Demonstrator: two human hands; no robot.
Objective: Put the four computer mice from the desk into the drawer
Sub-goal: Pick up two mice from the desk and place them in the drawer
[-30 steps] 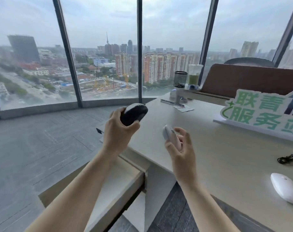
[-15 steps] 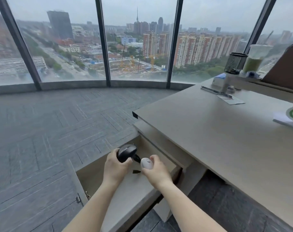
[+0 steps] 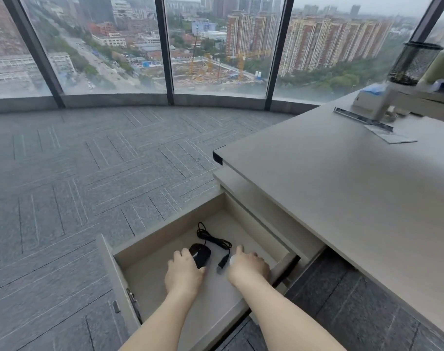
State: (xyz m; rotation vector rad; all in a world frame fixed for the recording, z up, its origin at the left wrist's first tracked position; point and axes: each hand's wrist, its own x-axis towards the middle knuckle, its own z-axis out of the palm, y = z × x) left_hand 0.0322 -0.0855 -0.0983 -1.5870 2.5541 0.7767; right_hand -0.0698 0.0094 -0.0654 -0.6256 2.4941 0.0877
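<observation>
Both my hands are down inside the open beige drawer [image 3: 165,230] under the desk's left end. My left hand [image 3: 184,271] grips a black wired mouse [image 3: 200,253] that rests on the drawer floor. Its black cable [image 3: 212,239] loops toward the back and ends in a USB plug by my right hand. My right hand [image 3: 248,268] covers a white mouse [image 3: 233,260], of which only a sliver shows at the fingertips. No other mouse is in view.
The beige desk [image 3: 342,198] fills the right side. At its far end stand a black mesh pen cup [image 3: 413,63], a white box and a metal ruler [image 3: 363,119]. Grey carpet runs left to the curved windows. The drawer's front panel [image 3: 114,274] juts out at the left.
Both hands have dropped from above the drawer onto its floor with the two mice. The black mouse's cable now lies spread in the drawer. My view has tilted further down and left.
</observation>
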